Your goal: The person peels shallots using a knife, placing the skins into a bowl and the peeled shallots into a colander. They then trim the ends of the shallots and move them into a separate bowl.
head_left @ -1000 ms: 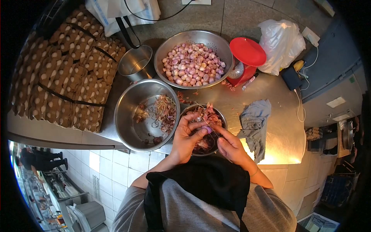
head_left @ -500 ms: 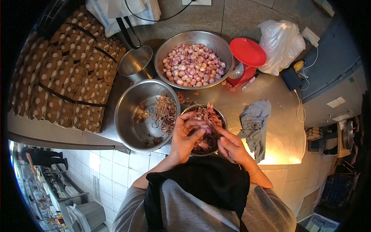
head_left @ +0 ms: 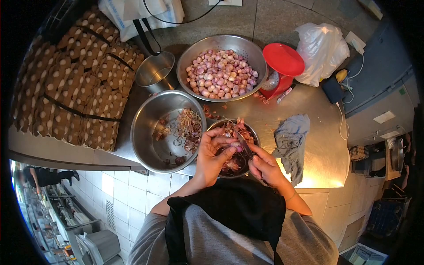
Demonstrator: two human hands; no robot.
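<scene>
Between the thumb and fingers of my left hand (head_left: 213,154) is a small purple shallot (head_left: 236,145). My right hand (head_left: 266,167) is closed around the handle of a small knife (head_left: 243,144), its blade beside the shallot. Both hands are over a small metal bowl (head_left: 257,138) of reddish shallot skins (head_left: 232,166). To the left, a larger steel basin (head_left: 140,152) holds root trimmings and skins (head_left: 187,128). Behind the hands, a wide perforated steel colander (head_left: 256,55) is filled with peeled shallots (head_left: 223,75).
A red scale (head_left: 282,62) stands right of the colander, near a white plastic bag (head_left: 320,51). A grey cloth (head_left: 292,141) lies on the steel table (head_left: 329,150). Strapped egg trays (head_left: 75,88) and a steel pot (head_left: 154,73) are at left. Another person (head_left: 51,176) stands far left.
The knife in my right hand has turned, so its blade shows more broadly beside the shallot. My left hand stays nearly in place. The far person's legs have shifted.
</scene>
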